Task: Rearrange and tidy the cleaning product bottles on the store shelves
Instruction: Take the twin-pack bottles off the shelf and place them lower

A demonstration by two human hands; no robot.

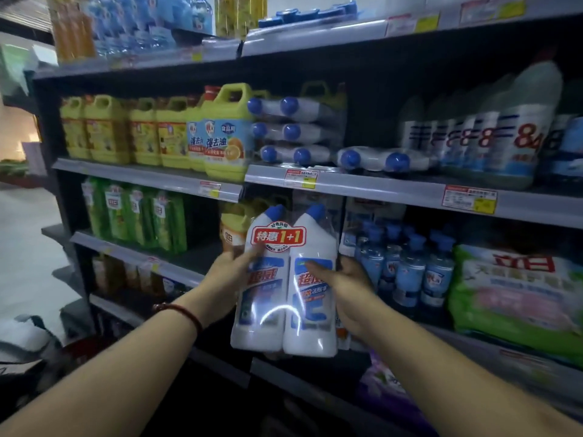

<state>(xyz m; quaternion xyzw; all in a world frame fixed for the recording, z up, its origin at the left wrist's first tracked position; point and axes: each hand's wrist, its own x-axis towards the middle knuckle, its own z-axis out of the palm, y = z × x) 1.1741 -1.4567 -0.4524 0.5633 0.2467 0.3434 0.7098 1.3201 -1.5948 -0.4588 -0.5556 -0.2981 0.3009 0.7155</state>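
A shrink-wrapped twin pack [285, 283] of two white bottles with blue caps stands upright in the air at about 6 o'clock from the shelf edge [375, 189] that carries the price tags, its caps just below that edge. Both hands hold it: the left hand [228, 272] presses the pack's side from 9 o'clock, fingers spread across the label, a red cord bracelet [181, 312] on the wrist; the right hand [342, 287] clasps it from 3 o'clock, thumb lying over the front. Both forearms reach up and forward. On the shelf above, like packs [295, 132] lie stacked on their sides, caps outward, with one more pack [377, 159] lying at their 4 o'clock and dark open room over it. Yellow jugs [225, 134] stand at their 9 o'clock.
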